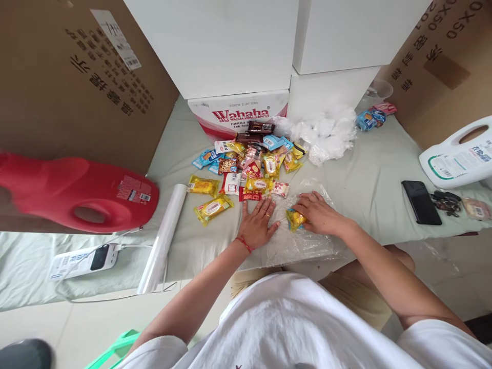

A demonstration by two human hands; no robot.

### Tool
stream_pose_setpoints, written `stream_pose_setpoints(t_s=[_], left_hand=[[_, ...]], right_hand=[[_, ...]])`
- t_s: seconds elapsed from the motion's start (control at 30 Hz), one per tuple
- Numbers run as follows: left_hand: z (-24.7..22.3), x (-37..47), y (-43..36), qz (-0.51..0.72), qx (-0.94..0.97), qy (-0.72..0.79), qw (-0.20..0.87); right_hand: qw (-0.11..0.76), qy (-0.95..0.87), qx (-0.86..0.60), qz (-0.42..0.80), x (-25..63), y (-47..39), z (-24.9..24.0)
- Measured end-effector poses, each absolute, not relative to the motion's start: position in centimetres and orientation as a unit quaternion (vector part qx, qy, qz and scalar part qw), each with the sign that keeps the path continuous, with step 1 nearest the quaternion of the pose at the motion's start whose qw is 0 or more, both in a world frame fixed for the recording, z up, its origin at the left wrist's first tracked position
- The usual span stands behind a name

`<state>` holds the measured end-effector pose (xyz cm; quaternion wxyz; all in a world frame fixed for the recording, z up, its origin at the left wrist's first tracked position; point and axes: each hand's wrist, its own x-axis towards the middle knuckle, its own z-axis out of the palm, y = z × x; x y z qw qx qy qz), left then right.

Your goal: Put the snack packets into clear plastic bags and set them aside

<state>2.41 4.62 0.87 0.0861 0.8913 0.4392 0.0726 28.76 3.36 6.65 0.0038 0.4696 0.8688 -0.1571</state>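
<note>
My left hand (258, 223) lies flat with its fingers spread on the cloth, fingertips by a red snack packet (249, 193) at the front of a pile of wrapped snacks (251, 156). Under my right hand (317, 212) is a yellow snack packet (295, 219), its fingers curled over the packet's right side. Beneath that packet a clear plastic bag (300, 248) is spread out. Two more yellow packets (213, 207) rest left of my left hand. Behind, to the right of the pile, sits a heap of crumpled clear plastic (326, 134).
A red jug (77, 195) and a plastic film roll (163, 238) are on the left, near a white power strip (82, 261). Boxes, one a Wahaha carton (238, 113), stand behind. On the right are a phone (422, 202), keys (446, 202) and a white jug (457, 154).
</note>
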Motion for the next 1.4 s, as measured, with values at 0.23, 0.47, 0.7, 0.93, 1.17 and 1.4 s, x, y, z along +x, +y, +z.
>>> stream_pose_setpoints(t_s=[0.23,0.47,0.7,0.93,1.17,1.4], left_hand=[[0.9,1.4,4.7,0.132,0.871,0.468,0.073],[2.3,-1.0,0.7,0.260,0.927,0.255,0.090],[1.5,-1.9,-0.9,0.098,0.967,0.167,0.168],[2.9,-1.5,1.3,0.167,0.884,0.290,0.328],[4.2,1.2,7.0,0.165,0.753,0.595,0.226],[5.8,1.5,5.3,0.317,0.703,0.637,-0.011]], right_hand=[[-0.016,0.860,0.479,-0.177,29.3,2.8,6.5],[-0.163,0.812,0.537,-0.162,32.0,-3.9,8.6],[-0.164,0.818,0.519,-0.189,35.3,-10.8,2.6],[-0.211,0.756,0.532,-0.318,37.3,-6.1,5.1],[-0.095,0.690,0.639,-0.326,37.3,2.2,6.9],[-0.068,0.736,0.668,-0.086,36.4,7.2,6.5]])
